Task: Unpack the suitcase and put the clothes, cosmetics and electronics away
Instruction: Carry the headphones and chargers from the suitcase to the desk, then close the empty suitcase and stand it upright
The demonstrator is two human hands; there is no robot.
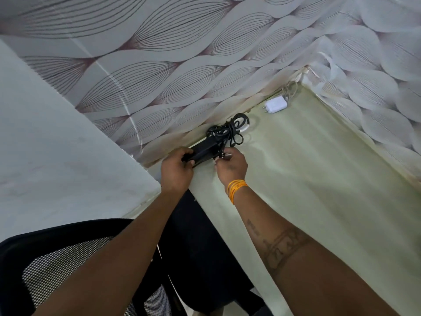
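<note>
Gripping black power adapter [204, 150] with left hand [176, 171]; right hand [231, 166] pinching its plug end, fingertips partly hidden. Coiled cable [229, 131] bunching beyond the grip, touching table [319, 179].

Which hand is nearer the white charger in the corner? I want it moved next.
Right. The right hand is closer to the white charger, which lies up and right of it. The left hand, gripping the black adapter, sits farther left.

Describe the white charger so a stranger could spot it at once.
Find the pale green table and follow it to the far corner where the patterned walls meet. The white charger lies there, a small plug block, unlike the black adapter with coiled cable held in both hands.
</note>
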